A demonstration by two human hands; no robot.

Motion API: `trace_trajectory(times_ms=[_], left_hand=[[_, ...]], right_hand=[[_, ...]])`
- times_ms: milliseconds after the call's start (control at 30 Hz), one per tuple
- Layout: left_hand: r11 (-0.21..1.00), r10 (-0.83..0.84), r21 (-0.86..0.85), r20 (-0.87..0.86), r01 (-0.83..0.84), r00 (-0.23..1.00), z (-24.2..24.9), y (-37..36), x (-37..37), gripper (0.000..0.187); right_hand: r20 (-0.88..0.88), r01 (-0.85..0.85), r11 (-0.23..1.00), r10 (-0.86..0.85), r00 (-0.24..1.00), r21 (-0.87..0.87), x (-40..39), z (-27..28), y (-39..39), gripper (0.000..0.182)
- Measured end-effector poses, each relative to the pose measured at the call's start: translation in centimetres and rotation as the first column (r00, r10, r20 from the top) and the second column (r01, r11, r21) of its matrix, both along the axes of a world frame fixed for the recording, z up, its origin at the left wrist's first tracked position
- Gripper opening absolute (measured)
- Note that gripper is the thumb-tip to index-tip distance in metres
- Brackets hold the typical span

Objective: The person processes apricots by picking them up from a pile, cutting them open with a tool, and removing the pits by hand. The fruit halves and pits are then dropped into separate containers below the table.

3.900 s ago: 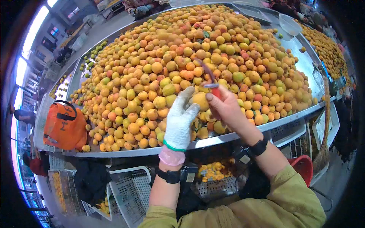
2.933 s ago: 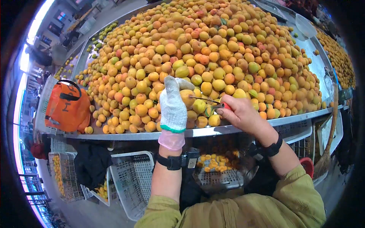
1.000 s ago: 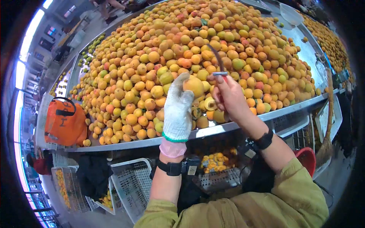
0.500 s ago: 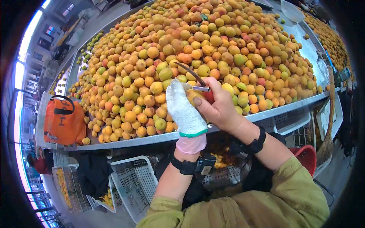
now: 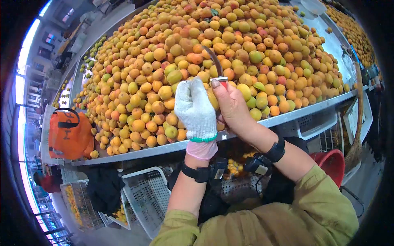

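Note:
My left hand (image 5: pixel 196 110) wears a white knit glove over a pink one and is closed around a yellow apricot (image 5: pixel 212 99), mostly hidden between both hands. My right hand (image 5: pixel 231 105), bare, grips a small knife (image 5: pixel 216 65) with a red handle and a curved dark blade pointing up and away. The two hands press together just above the front rim of the metal table (image 5: pixel 287 117). A large heap of apricots (image 5: pixel 213 45), yellow, orange and some green, covers the table behind them.
An orange bag (image 5: pixel 67 135) sits at the table's left corner. White plastic crates (image 5: pixel 141 197) with cut fruit stand below the table. A red bucket (image 5: pixel 334 164) and a broom (image 5: pixel 356 135) are at the right. A second fruit table (image 5: pixel 355 35) lies far right.
The hands have come together on the apricot and risen slightly. The knife blade has swung from lying leftward over the fruit to pointing upward.

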State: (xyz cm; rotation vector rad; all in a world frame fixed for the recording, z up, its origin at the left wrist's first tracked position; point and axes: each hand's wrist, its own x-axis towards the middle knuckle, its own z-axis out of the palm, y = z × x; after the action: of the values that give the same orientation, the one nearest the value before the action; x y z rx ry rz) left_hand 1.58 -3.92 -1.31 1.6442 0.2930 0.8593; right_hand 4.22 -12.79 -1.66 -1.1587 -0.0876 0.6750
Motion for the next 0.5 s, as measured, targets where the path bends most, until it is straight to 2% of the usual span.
trace_trajectory(times_ms=[33, 67, 100, 133, 167, 200, 233, 267, 333, 367, 400, 433, 500], left_hand=[[0.995, 0.028, -0.095, 0.006, -0.027, 1.0, 0.1, -0.5, 0.1, 0.015], [0.98, 0.058, -0.191, 0.008, -0.055, 0.998, 0.3, -0.8, 0.2, 0.016], [0.998, 0.016, -0.069, 0.033, -0.013, 0.999, -3.1, 0.2, 0.2, 0.02], [0.998, 0.011, -0.056, 0.032, -0.009, 0.999, -2.8, 0.4, -0.3, 0.02], [0.961, 0.127, 0.257, -0.076, -0.104, 0.989, -2.5, 0.4, -0.7, 0.021], [0.82, 0.265, 0.552, -0.131, -0.151, 0.955, -2.0, 0.3, -0.7, 0.022], [0.994, 0.1, -0.035, -0.014, -0.1, 0.995, -0.8, -0.6, 0.2, 0.019], [0.949, 0.055, -0.312, 0.022, -0.045, 0.998, 1.0, -1.3, 0.3, 0.018], [0.978, 0.085, -0.197, 0.061, -0.072, 0.995, 1.8, -2.3, 1.1, 0.02], [0.996, 0.048, -0.079, 0.083, -0.042, 0.995, 2.9, -3.0, 2.4, 0.022], [0.999, 0.049, 0.011, 0.054, -0.05, 0.997, 2.4, -3.1, 2.2, 0.024], [0.999, 0.03, 0.027, 0.097, -0.032, 0.995, 2.9, -3.7, 2.6, 0.024], [0.976, -0.03, 0.217, 0.071, 0.014, 0.997, 3.7, -4.9, 3.3, 0.024]], right_hand=[[0.339, 0.177, 0.981, -0.14, 0.93, -0.079, 0.3, -0.3, 0.4, 0.036], [0.643, 0.364, 0.927, -0.223, 0.732, -0.093, 0.7, -0.8, 0.7, 0.037], [0.801, 0.424, 0.903, -0.201, 0.564, -0.072, 1.3, -2.3, 0.8, 0.036], [0.797, 0.428, 0.902, -0.214, 0.565, -0.061, 1.1, -2.1, 0.8, 0.036], [0.77, 0.383, 0.917, -0.164, 0.617, -0.112, 0.6, -1.7, 0.6, 0.036], [0.742, 0.341, 0.927, -0.118, 0.66, -0.156, 0.2, -1.3, 0.4, 0.035], [0.693, 0.334, 0.938, -0.181, 0.698, -0.091, 0.1, -0.9, 0.4, 0.034], [0.653, 0.332, 0.943, -0.233, 0.72, -0.03, 0.2, -1.6, 0.8, 0.033], [0.463, 0.315, 0.947, -0.309, 0.831, 0.066, 0.1, -0.7, 0.7, 0.033], [0.439, 0.308, 0.943, -0.331, 0.835, 0.125, 1.4, 0.4, 0.1, 0.034], [0.384, 0.277, 0.951, -0.31, 0.87, 0.139, 1.3, -0.3, -0.4, 0.035], [0.415, 0.288, 0.943, -0.332, 0.847, 0.168, 1.7, -0.3, -0.7, 0.035], [0.244, 0.207, 0.937, -0.278, 0.929, 0.28, 2.3, 0.0, -1.8, 0.034]])
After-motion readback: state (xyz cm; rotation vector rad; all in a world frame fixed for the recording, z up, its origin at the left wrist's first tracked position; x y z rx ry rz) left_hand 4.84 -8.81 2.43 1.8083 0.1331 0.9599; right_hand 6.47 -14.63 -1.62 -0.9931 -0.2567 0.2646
